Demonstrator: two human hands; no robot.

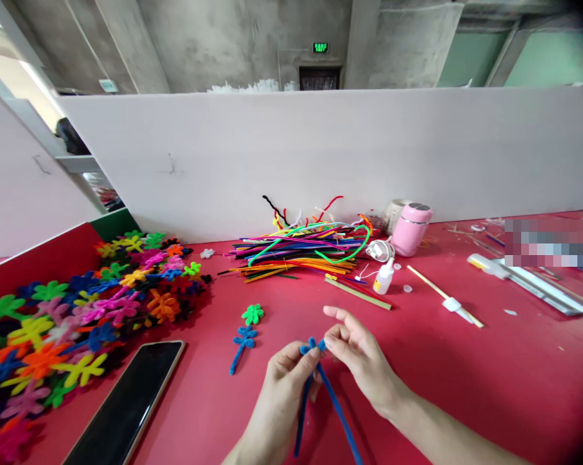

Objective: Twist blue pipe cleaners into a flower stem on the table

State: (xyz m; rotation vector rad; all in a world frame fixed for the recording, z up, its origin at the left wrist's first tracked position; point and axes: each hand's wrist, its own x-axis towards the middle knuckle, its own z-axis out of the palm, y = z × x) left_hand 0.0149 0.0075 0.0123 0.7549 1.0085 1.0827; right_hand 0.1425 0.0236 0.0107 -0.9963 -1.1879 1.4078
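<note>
A blue pipe cleaner [337,407] is bent into small loops at its top, and its two long ends hang down and apart. My left hand [288,387] pinches it just under the loops, between thumb and fingers. At the right side of the loops, my right hand [359,355] grips a loop with thumb and fingertip, one finger stretched out. Left of my hands lie a green pipe-cleaner flower [253,314] and a blue looped stem piece [243,342] on the red table [204,413].
Finished colourful pipe-cleaner flowers [92,310] heap at the left, beside a phone [126,403]. Loose pipe cleaners [301,248] lie by the white partition [291,155]. Behind my right hand are a pink jar [412,229], a glue bottle [383,279] and a wooden stick [434,287].
</note>
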